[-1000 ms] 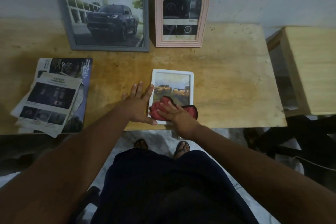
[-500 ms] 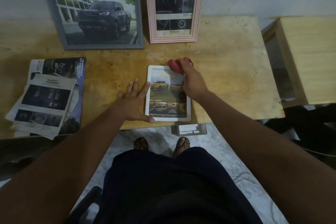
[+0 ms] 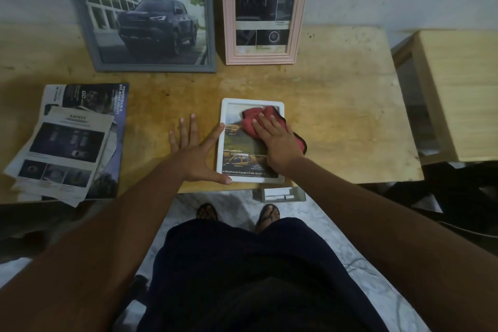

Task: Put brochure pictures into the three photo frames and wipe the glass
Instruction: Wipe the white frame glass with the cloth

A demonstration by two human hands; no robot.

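Observation:
A white photo frame (image 3: 234, 167) with a picture of yellow trucks lies flat near the table's front edge. My right hand (image 3: 277, 140) presses a red cloth (image 3: 254, 118) flat on its glass, fingers straight, over the upper right part. My left hand (image 3: 198, 152) is spread on the table, with forefinger and thumb touching the frame's left edge. A grey frame (image 3: 93, 38) with a dark truck picture and a pink arched frame (image 3: 230, 32) with a brochure page lean on the wall at the back.
A stack of brochures (image 3: 70, 143) lies on the wooden table (image 3: 336, 116) at the left. A second wooden table (image 3: 463, 94) stands to the right. A small white box (image 3: 280, 194) sits on the floor under the front edge, by my feet.
My right hand swept the cloth from the frame's near end up to its top edge, then came back down to the upper middle of the glass. My left hand stayed at the frame's left side.

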